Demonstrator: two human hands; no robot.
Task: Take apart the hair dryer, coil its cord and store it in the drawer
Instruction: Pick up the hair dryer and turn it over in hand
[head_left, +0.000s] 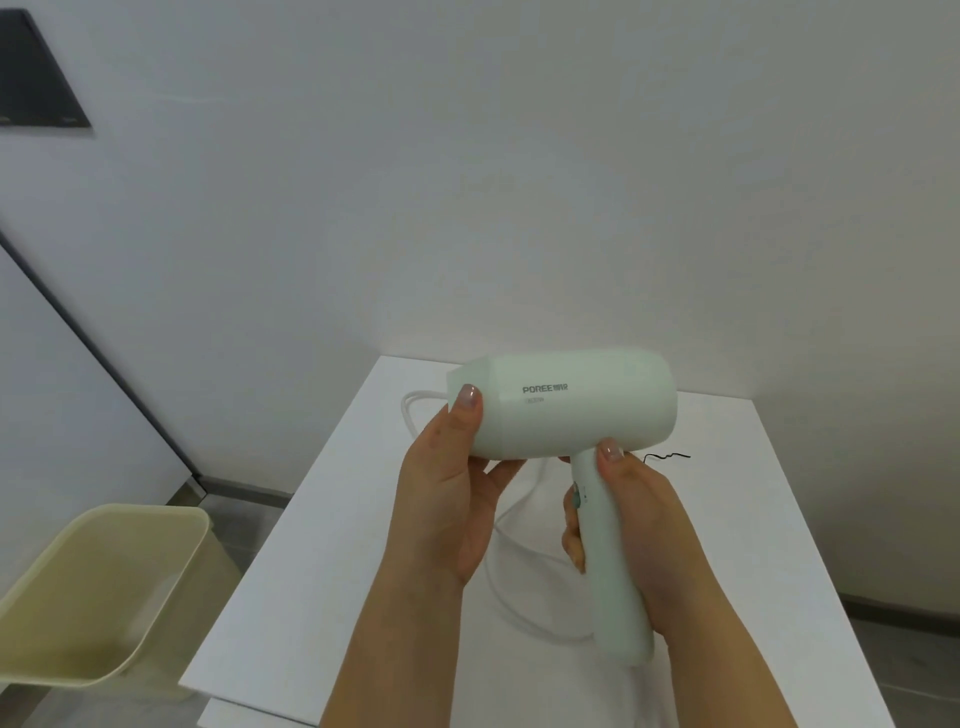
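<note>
A pale green hair dryer (571, 410) is held up above the white table (332, 545), its nozzle pointing left. My right hand (639, 525) grips its handle, thumb near the barrel. My left hand (452, 493) grips the nozzle end (470, 376), thumb on the near side and fingers underneath. The white cord (501, 587) runs from the handle's base and lies in loose loops on the table, partly hidden behind my hands. No drawer is in view.
A beige plastic bin (104, 587) stands on the floor left of the table. A thin black twist tie (667, 456) lies on the table behind my right hand. White walls stand close behind the table.
</note>
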